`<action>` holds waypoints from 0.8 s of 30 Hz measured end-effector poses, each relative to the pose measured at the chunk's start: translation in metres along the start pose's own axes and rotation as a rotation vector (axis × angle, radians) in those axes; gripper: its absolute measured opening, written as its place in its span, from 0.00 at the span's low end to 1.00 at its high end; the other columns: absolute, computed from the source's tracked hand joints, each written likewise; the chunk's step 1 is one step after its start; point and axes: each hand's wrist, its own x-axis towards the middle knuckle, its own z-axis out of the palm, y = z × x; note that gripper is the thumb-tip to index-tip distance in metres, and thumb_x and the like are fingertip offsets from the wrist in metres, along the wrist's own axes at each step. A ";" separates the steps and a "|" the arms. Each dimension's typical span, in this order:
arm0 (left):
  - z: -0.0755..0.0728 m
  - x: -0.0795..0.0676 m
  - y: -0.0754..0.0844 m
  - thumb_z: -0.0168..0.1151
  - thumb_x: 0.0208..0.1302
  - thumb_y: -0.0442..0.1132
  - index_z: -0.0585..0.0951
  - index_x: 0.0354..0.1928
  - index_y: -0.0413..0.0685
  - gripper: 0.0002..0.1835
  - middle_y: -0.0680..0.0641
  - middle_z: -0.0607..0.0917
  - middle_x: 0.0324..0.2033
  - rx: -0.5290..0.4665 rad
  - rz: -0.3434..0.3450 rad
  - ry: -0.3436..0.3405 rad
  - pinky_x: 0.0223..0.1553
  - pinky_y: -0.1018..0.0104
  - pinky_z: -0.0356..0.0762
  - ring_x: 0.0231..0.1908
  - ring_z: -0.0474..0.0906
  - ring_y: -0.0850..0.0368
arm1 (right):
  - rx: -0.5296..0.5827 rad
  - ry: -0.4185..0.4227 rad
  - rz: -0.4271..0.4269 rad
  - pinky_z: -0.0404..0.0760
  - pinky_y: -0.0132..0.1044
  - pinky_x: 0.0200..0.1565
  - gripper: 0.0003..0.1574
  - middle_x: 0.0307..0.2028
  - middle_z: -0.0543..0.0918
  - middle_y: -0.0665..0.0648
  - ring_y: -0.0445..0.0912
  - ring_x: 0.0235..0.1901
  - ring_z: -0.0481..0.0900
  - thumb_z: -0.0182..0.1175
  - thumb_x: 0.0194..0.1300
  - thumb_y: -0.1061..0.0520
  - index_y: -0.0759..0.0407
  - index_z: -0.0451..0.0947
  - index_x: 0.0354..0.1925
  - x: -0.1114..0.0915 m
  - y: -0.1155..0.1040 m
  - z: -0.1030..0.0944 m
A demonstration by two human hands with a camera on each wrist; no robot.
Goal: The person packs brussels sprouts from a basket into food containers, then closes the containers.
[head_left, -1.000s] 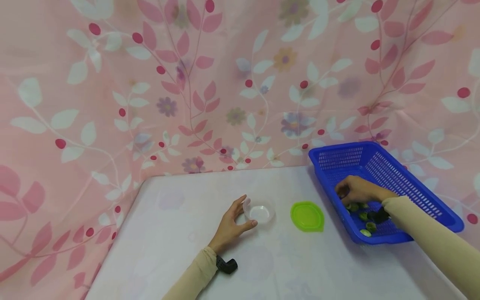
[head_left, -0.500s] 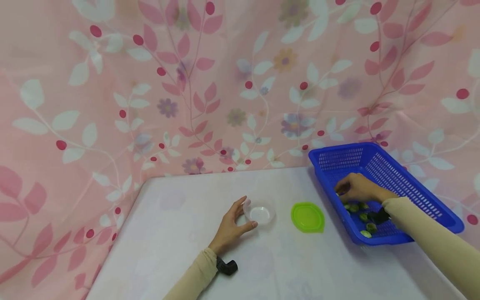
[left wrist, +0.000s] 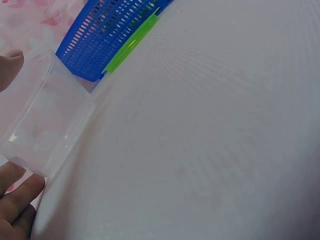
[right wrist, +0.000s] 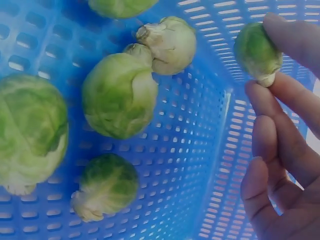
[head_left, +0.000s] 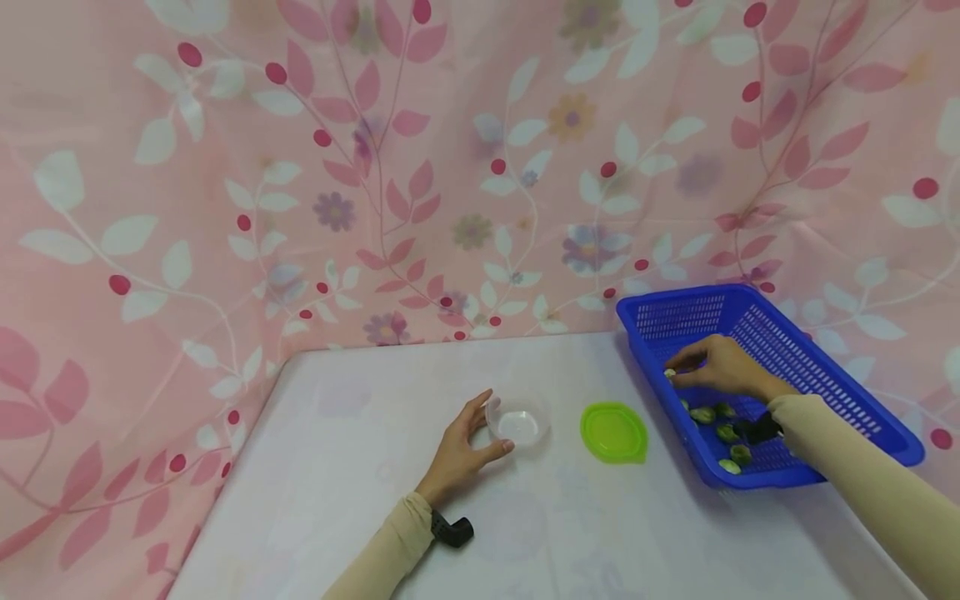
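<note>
My left hand (head_left: 457, 454) holds a small clear plastic tub (head_left: 519, 427), thumb on one side and fingers on the other. The left wrist view shows the tub (left wrist: 50, 120) standing on the table between thumb and fingertips. Inside the blue basket (head_left: 780, 342), my right hand (head_left: 720, 367) pinches a Brussels sprout (right wrist: 257, 52) between thumb and fingertips, its pale stem end downward in the right wrist view. Several other Brussels sprouts (right wrist: 120, 95) lie on the basket floor below that hand.
A bright green lid (head_left: 613, 432) lies flat on the white-covered table (head_left: 375, 500), between tub and basket. Behind the table hangs a pink floral curtain (head_left: 465, 167). Black wrist cameras sit at both sleeves.
My right hand has risen a little from the sprouts toward the basket's left rim, and the pinched Brussels sprout now shows at its fingertips. The left hand and tub have stayed put.
</note>
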 end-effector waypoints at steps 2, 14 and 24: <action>0.000 0.000 0.000 0.79 0.64 0.44 0.61 0.83 0.49 0.50 0.45 0.74 0.76 0.002 0.006 0.001 0.76 0.36 0.63 0.73 0.75 0.45 | 0.009 0.021 -0.001 0.86 0.31 0.41 0.17 0.43 0.94 0.53 0.48 0.44 0.90 0.79 0.62 0.48 0.53 0.93 0.47 0.000 -0.001 0.000; -0.001 -0.001 -0.001 0.79 0.64 0.44 0.61 0.83 0.49 0.50 0.45 0.75 0.75 0.012 0.020 0.005 0.75 0.37 0.64 0.72 0.76 0.46 | 0.039 0.232 0.060 0.74 0.35 0.31 0.19 0.39 0.92 0.52 0.50 0.35 0.77 0.80 0.60 0.40 0.47 0.94 0.46 -0.008 -0.012 -0.004; 0.000 -0.001 0.000 0.79 0.64 0.44 0.61 0.83 0.49 0.50 0.45 0.76 0.75 -0.014 0.021 0.007 0.76 0.37 0.64 0.72 0.75 0.46 | 0.102 0.362 0.085 0.67 0.40 0.37 0.20 0.38 0.85 0.50 0.46 0.38 0.69 0.81 0.59 0.43 0.44 0.94 0.49 -0.021 -0.032 -0.015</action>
